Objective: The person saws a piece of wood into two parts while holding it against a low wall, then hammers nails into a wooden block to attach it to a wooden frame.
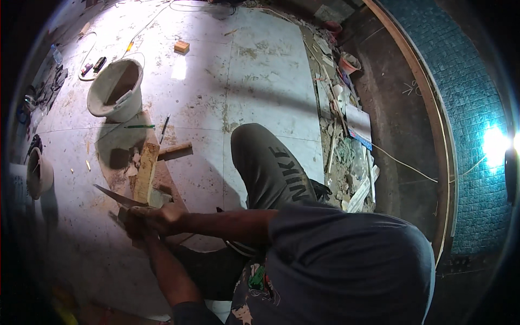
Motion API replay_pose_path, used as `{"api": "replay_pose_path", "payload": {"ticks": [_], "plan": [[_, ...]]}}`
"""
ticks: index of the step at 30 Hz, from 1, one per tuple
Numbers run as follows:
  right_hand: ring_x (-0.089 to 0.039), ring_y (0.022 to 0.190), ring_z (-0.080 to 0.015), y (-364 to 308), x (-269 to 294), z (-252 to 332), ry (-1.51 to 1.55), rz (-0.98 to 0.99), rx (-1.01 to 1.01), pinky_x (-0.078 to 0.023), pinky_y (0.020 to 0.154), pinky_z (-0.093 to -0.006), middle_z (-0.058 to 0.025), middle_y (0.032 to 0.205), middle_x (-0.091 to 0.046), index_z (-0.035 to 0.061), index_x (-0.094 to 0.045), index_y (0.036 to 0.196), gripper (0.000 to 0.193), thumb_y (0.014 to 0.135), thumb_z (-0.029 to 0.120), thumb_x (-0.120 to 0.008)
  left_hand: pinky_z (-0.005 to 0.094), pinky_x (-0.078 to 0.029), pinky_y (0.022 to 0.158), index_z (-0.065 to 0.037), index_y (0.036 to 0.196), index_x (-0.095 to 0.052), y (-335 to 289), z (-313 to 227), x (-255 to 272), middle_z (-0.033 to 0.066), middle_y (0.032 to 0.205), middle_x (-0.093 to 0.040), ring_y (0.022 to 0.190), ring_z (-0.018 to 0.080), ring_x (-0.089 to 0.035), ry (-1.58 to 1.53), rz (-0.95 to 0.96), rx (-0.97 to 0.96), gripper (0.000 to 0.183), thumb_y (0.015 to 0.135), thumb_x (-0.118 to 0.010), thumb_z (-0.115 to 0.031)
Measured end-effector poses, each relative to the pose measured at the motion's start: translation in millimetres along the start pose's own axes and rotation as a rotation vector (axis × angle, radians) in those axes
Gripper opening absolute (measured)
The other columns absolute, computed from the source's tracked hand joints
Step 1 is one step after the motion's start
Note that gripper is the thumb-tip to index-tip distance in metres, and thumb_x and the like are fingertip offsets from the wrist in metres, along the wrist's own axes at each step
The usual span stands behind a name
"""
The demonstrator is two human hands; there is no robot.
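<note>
A grey shirt (346,260) is filling the near right of the scene, and a bent knee in dark trousers (260,157) is rising just left of it. Both forearms are reaching left, and the hands are meeting close together. The right hand (164,218) is curling its grip inward at the wide end of a tapering blade (118,197), which is pointing left and slightly far. The left hand (138,226) is crowding in just beside it, on the near side; its grip is hiding in shadow, so I cannot tell how far it is closing or what it is holding.

A long wooden block (144,176) is standing out just beyond the hands, its near end lying close to the blade. A short wooden stick (177,148) is lying to its right. Farther off, a green pencil (139,126) and a dark pen (164,129) are lying near a large bucket (132,105). A small wooden cube (182,47) is resting on the far floor (271,65), while rubble (346,168) is spreading along the right.
</note>
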State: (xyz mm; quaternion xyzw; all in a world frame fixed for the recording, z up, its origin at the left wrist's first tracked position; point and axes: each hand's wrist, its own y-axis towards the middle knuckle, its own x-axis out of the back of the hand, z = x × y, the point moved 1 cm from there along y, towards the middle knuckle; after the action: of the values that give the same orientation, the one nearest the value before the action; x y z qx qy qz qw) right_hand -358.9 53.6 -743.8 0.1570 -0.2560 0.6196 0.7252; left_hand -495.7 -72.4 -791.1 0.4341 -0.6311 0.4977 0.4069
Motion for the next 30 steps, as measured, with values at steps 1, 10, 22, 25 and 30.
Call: {"api": "replay_pose_path", "payload": {"ticks": [1,10,22,25,30], "plan": [[-0.067,0.074,-0.0436,-4.2,-6.1,-2.8,0.027,-0.092,0.097,-0.054,0.067,-0.0524,-0.0238,0.078,-0.067,0.0144,-0.055,0.144,0.058,0.089,0.029,-0.066,0.0489,-0.06,0.071,-0.01,0.108,-0.065,-9.1,2.4,3.8,0.0126,0.097,-0.07,0.085,0.0359,-0.072,0.015,-0.019,-0.009,0.037,0.097,-0.058,-0.045],[-0.07,0.095,-0.0358,20.8,-34.1,-22.4,-0.044,0.021,-0.17,-0.053,0.084,-0.0479,-0.0192,0.098,-0.069,0.0081,-0.066,0.125,0.039,0.089,0.021,-0.066,0.0502,-0.057,0.083,-0.006,0.103,-0.069,-104.5,-114.9,46.8,0.0135,0.098,-0.07,0.099,0.0344,-0.069,-1.05,-0.266,-0.018,0.026,0.096,-0.059,-0.029],[-0.066,0.119,-0.0295,-73.7,56.2,58.1,0.079,0.056,0.129,-0.051,0.1,-0.0385,-0.0231,0.133,-0.064,-0.0008,-0.056,0.14,0.041,0.099,0.002,-0.05,0.047,-0.056,0.085,-0.001,0.102,-0.073,33.8,53.7,-27.5,0.017,0.107,-0.072,0.101,0.0335,-0.07,-0.194,-0.18,0.404,0.044,0.094,-0.055,-0.04],[-0.053,0.138,-0.0285,-83.9,83.6,61.2,0.308,0.124,0.141,-0.041,0.113,-0.0379,-0.0188,0.15,-0.053,0.0004,-0.047,0.147,0.047,0.101,0.005,-0.049,0.0461,-0.055,0.086,0.0,0.102,-0.074,37.3,45.0,-40.2,0.0179,0.109,-0.073,0.102,0.0333,-0.07,-0.208,-0.15,0.481,0.049,0.094,-0.054,-0.043],[-0.071,0.108,-0.0327,24.4,29.6,27.5,0.145,-0.033,0.188,-0.054,0.093,-0.0377,-0.0256,0.124,-0.069,-0.0006,-0.054,0.142,0.042,0.1,0.007,-0.052,0.051,-0.05,0.09,-0.004,0.095,-0.07,61.3,11.5,-65.7,0.0162,0.101,-0.07,0.097,0.0334,-0.068,-0.207,-0.246,0.424,0.042,0.092,-0.055,-0.043]]}}
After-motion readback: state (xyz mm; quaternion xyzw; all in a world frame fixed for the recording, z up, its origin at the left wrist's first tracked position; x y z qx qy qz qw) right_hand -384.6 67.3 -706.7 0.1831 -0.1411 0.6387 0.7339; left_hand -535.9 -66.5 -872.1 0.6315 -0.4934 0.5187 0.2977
